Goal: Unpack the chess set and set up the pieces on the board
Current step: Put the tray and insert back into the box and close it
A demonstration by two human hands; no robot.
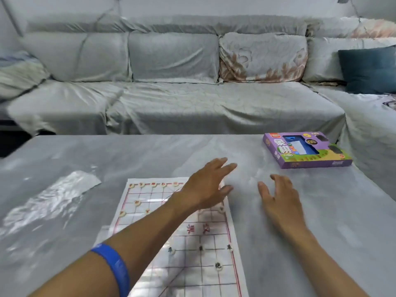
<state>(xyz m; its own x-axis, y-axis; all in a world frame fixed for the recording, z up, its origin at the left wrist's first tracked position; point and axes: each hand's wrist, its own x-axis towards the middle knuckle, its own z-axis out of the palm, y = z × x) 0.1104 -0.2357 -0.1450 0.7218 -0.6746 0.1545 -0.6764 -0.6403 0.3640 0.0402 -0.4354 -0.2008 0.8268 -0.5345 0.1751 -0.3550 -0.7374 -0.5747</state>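
Soft, even daylight; slight motion blur

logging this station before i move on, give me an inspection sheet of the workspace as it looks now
surface: grey table, glossy, with glare patches
job's things: paper board lying flat near the front edge; round pieces on both its far and near rows; purple chess box far right, lying flat
clutter: crumpled clear plastic bag left of the board
grippers: left hand open above the board's far right corner; right hand open over bare table beside it; neither holds anything
cables: nothing seen
surroundings: covered sofa behind the table, teal cushion at right
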